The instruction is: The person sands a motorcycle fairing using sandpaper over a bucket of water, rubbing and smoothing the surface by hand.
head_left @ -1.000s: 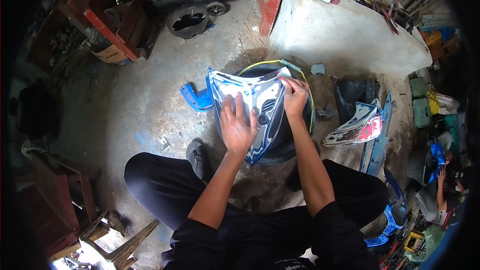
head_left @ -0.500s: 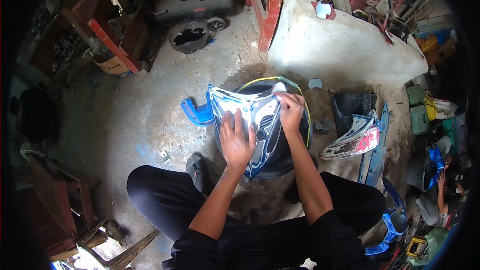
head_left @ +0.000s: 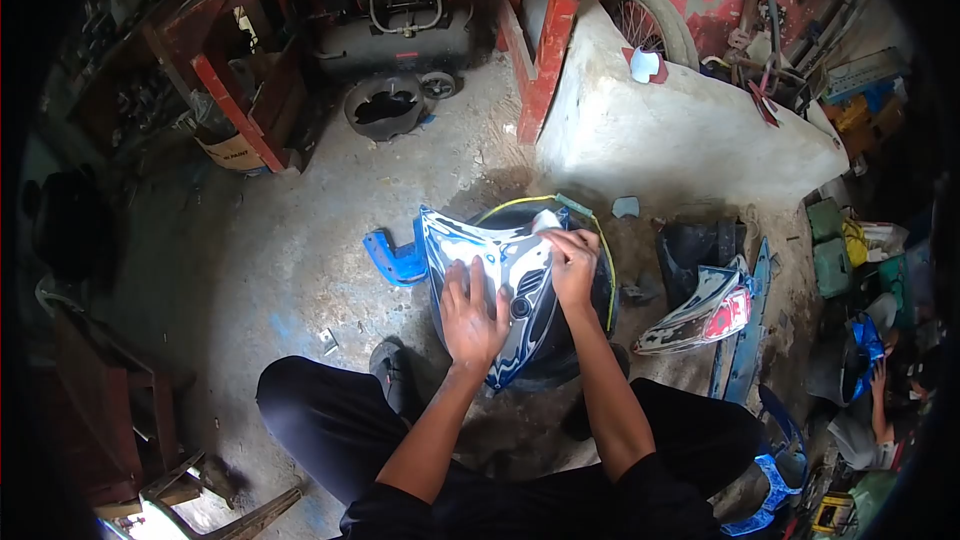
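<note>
Pressing flat with fingers spread, the left hand (head_left: 470, 315) stays on the blue-and-white panel (head_left: 500, 275) atop the black tub (head_left: 575, 325); the right hand (head_left: 572, 262), fingers bunched together, has slid slightly inward along its upper edge.

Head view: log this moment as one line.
left hand flat on blue-white fairing panel | right hand pressing its upper right | panel lies on black tyre

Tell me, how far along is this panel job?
Done: much of the panel shows pale, dull patches where blue paint is gone. In hand: the left hand presses it flat on a black tyre while the right hand works a small pale piece at its upper edge. Left: blue paint remains on the borders and lower tip.
</note>
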### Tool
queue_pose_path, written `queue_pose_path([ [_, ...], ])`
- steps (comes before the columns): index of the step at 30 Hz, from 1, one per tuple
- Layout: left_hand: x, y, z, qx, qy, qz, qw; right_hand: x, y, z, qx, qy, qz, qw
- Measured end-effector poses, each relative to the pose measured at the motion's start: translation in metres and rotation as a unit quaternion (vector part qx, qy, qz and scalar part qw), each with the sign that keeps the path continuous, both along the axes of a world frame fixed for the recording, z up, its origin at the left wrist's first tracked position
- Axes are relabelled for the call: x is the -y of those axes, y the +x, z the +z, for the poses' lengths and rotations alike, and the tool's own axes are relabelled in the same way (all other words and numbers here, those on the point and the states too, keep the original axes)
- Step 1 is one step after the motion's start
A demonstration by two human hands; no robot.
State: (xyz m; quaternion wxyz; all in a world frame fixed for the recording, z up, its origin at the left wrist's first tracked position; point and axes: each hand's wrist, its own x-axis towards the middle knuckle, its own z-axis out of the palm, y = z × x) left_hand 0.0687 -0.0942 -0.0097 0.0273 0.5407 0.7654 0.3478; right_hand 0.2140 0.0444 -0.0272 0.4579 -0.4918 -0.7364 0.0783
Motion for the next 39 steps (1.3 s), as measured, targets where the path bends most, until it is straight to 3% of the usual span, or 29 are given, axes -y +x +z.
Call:
queue_pose_path([
  [1, 0.0, 0.0, 0.0, 0.002, 0.001, 0.0, 1.0, 0.001, 0.002, 0.002, 0.02, 0.009, 0.044, 0.999],
  [5, -0.001, 0.0, 0.001, -0.019, 0.024, 0.0, 1.0, -0.008, 0.003, -0.008, -0.031, -0.001, -0.048, 0.998],
  [6, 0.0, -0.001, 0.001, -0.002, 0.02, -0.003, 1.0, -0.006, 0.002, 0.001, -0.027, -0.017, 0.003, 0.999],
  [11, 0.0, 0.002, 0.0, -0.017, 0.006, -0.001, 1.0, -0.011, 0.01, -0.001, -0.015, -0.026, -0.017, 0.999],
  [15, -0.001, -0.001, 0.0, 0.008, 0.008, -0.001, 1.0, -0.012, 0.007, -0.001, -0.018, -0.017, 0.055, 0.998],
  [19, -0.001, 0.001, 0.0, -0.007, 0.008, 0.001, 1.0, -0.013, 0.007, -0.005, -0.035, -0.043, -0.065, 0.996],
  [21, 0.0, -0.002, 0.001, 0.008, 0.007, -0.002, 1.0, -0.011, 0.008, -0.001, 0.021, -0.014, 0.041, 0.999],
  [23, 0.0, 0.0, 0.001, -0.018, 0.003, 0.001, 1.0, -0.006, 0.011, 0.006, 0.054, -0.018, 0.007, 0.998],
  [25, -0.001, 0.0, 0.001, -0.015, 0.007, 0.001, 1.0, -0.013, 0.011, -0.003, 0.019, -0.065, -0.093, 0.993],
  [26, -0.001, 0.0, 0.001, -0.009, 0.019, 0.001, 1.0, -0.016, 0.012, -0.008, -0.012, -0.029, -0.017, 0.999],
  [29, 0.001, -0.001, 0.0, -0.012, 0.024, 0.002, 1.0, -0.003, 0.01, 0.007, 0.049, -0.03, 0.012, 0.998],
  [30, 0.0, -0.001, 0.0, -0.027, 0.021, 0.002, 0.999, -0.003, 0.009, 0.004, 0.051, -0.03, -0.063, 0.996],
  [34, -0.001, 0.0, 0.001, -0.002, 0.025, 0.002, 1.0, -0.005, 0.005, 0.0, 0.01, -0.028, 0.009, 1.0],
  [39, -0.001, 0.001, 0.0, -0.004, 0.015, 0.004, 1.0, -0.012, 0.011, -0.013, 0.015, -0.039, -0.091, 0.995],
])
